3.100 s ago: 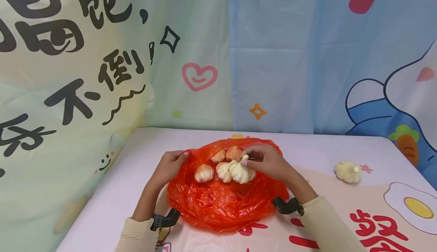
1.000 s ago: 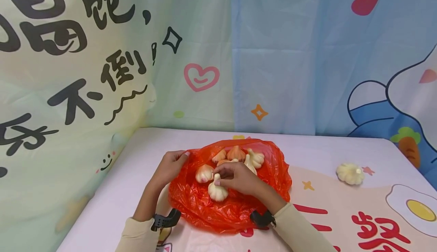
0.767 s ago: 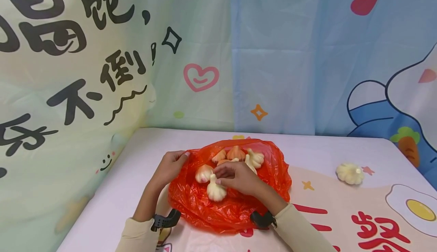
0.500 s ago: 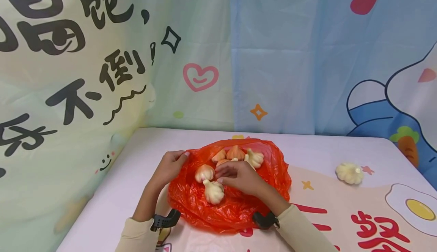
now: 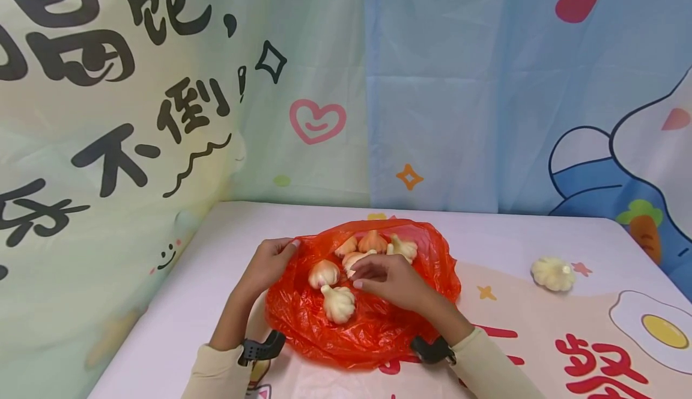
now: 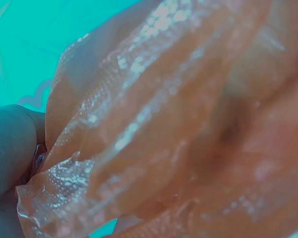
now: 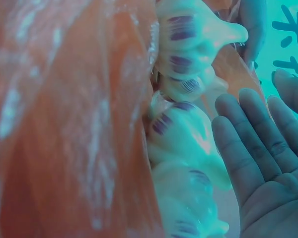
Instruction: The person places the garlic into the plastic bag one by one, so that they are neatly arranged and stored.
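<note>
A crumpled red plastic bag [image 5: 346, 345] lies spread on the table with several garlic bulbs on it. My left hand [image 5: 268, 270] pinches the bag's left rim; the left wrist view shows its fingers [image 6: 10, 148] at the edge of the plastic. My right hand [image 5: 400, 282] hovers over the middle of the bag, fingers loosely bent, holding nothing. In the right wrist view its fingers [image 7: 258, 141] are parted beside a row of bulbs. A white garlic bulb [image 5: 339, 305] lies tilted at the front, close to a pinkish bulb [image 5: 324, 274]. The right hand partly hides the bulbs behind it.
One more white garlic bulb [image 5: 554, 274] sits alone on the table to the right of the bag. The tablecloth [image 5: 486, 237] carries printed drawings and red characters. A printed curtain [image 5: 432, 86] hangs behind and along the left side.
About a second ago my right hand held a white garlic bulb by its stem; it has let it go, and the bulb leans left. The right hand has drawn slightly right. My left hand stays put.
</note>
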`<state>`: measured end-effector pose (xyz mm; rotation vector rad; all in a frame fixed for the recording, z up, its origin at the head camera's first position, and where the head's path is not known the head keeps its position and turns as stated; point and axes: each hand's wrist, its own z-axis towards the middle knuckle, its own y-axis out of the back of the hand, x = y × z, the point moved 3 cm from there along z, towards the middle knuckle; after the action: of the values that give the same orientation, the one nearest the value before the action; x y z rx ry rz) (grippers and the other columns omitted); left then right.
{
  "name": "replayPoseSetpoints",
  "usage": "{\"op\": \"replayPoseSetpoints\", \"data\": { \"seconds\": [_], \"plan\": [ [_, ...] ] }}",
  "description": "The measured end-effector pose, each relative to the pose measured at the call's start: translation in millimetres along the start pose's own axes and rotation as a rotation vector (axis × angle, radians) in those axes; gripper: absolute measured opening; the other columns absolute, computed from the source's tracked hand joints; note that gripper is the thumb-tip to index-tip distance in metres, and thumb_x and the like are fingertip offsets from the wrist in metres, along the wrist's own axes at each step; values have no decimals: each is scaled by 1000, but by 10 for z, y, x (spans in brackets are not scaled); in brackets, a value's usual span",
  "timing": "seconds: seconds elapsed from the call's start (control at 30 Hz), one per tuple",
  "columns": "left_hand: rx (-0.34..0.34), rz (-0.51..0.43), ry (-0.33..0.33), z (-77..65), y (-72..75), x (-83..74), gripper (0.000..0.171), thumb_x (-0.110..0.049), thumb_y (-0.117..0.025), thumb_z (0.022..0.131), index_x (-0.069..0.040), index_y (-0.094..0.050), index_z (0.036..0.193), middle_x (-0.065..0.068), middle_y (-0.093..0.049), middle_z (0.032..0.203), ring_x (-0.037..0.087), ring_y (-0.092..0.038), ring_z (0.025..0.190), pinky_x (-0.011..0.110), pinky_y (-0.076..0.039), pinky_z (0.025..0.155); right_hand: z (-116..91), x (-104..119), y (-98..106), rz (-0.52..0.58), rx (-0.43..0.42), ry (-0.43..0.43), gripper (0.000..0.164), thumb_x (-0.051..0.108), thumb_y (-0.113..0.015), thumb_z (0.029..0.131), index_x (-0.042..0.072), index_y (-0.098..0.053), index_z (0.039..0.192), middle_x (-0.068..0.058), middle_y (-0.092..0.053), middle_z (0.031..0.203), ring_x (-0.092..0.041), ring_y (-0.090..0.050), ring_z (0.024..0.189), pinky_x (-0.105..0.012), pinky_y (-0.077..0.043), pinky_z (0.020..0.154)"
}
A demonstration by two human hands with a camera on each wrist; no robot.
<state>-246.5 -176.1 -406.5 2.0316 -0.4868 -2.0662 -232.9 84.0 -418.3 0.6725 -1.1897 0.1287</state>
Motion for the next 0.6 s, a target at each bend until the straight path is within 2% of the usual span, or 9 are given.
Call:
{"op": "replayPoseSetpoints", "data": {
  "seconds": [0.23, 0.6],
  "plan": [
    [-2, 3, 4, 10, -12, -3, 29, -26, -50, 102, -7, -71, 107, 10, -69, 90, 28, -68, 72, 37, -59, 63, -88, 18, 89, -25, -5, 3, 24, 19, -73, 89, 7, -69, 109, 1, -70, 98, -14, -66, 92, -29, -54, 84],
    [-2, 6, 9, 1, -11, 4, 30, -26, -50, 102, -7, -72, 106, 11, -69, 89, 28, -67, 72, 37, -59, 64, -244, -27, 213, -45, 6, 5, 28, 19, -71, 90, 4, -68, 114, 0, -70, 102, -15, -66, 95, -28, -54, 84]
  ]
}}
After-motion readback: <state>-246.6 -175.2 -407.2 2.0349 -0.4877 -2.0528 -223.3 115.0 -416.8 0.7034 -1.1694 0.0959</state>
